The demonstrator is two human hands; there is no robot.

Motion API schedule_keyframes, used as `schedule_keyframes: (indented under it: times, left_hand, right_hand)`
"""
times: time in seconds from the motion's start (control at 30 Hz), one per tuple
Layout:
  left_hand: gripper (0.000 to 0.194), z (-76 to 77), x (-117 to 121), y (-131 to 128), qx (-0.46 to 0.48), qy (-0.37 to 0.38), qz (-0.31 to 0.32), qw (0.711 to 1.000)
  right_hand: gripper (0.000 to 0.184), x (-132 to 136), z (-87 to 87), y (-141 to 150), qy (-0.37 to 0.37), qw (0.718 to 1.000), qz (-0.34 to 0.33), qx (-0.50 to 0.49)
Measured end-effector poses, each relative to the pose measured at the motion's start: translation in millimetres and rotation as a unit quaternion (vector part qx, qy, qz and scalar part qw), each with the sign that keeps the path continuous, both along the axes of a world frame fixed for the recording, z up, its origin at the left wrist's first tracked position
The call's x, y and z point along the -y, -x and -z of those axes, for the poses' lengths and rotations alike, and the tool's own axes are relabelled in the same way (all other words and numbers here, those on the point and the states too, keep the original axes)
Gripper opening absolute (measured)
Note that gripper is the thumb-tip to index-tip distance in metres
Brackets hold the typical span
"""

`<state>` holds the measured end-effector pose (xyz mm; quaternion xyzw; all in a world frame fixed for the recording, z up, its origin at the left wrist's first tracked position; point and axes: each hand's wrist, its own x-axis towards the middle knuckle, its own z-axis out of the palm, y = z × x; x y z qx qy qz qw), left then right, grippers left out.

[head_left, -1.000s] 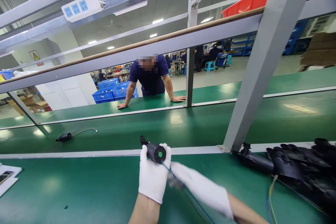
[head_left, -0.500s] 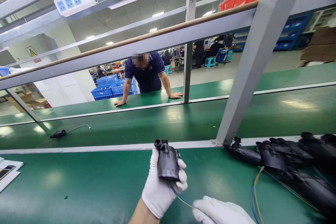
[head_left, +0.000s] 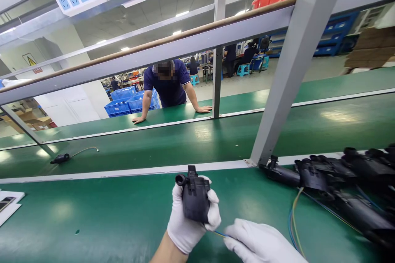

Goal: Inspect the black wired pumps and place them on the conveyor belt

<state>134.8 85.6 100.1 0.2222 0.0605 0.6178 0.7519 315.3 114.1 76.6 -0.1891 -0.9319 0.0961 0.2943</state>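
Note:
My left hand (head_left: pixel 188 222), in a white glove, is closed around a small black pump-like part (head_left: pixel 194 197) with a nozzle at its top left. It holds the part upright above the green bench (head_left: pixel 92 222). A thin blue and yellow wire (head_left: pixel 219 234) runs from the part's base to my right hand (head_left: pixel 262 242), also gloved, whose fingers pinch the wire low in the view.
A pile of several similar black parts (head_left: pixel 339 181) with wires lies on the right. One more black part (head_left: pixel 60 158) with a cable lies on the green conveyor belt at left. A grey frame post (head_left: pixel 277 90) rises ahead. A person (head_left: pixel 169 86) leans on the far bench. White paper (head_left: pixel 9 207) at left edge.
My left hand turned the black part from end-on, green disc showing, to upright with its side facing me. My right hand dropped lower along the wire. The view shifted slightly.

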Motion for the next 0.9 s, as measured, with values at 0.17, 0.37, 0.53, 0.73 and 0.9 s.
schedule_keyframes:
  times: [0.17,0.37,0.53,0.73,0.9]
  left_hand:
    - [0.06,-8.4,2,-1,-0.082,-0.05,-0.073,0.993]
    - [0.113,-1.9,7,-10,-0.41,-0.077,-0.33,0.847]
    - [0.126,17.8,9,-15,-0.53,-0.116,-0.391,0.744]
    - [0.129,16.1,9,-15,-0.506,-0.093,-0.349,0.783]
    - [0.131,12.1,6,-17,-0.479,-0.072,-0.33,0.81]
  right_hand:
    - [0.049,-15,-13.2,-3,0.017,0.999,-0.008,-0.028]
    - [0.052,-25,-35.4,-14,0.194,0.971,-0.007,-0.141]
    - [0.065,-17,-42.4,-10,0.213,0.965,-0.026,-0.152]
    - [0.064,-15,-40.9,-8,0.211,0.963,-0.023,-0.165]
    - [0.063,-19,-35.9,-9,0.226,0.958,-0.02,-0.174]
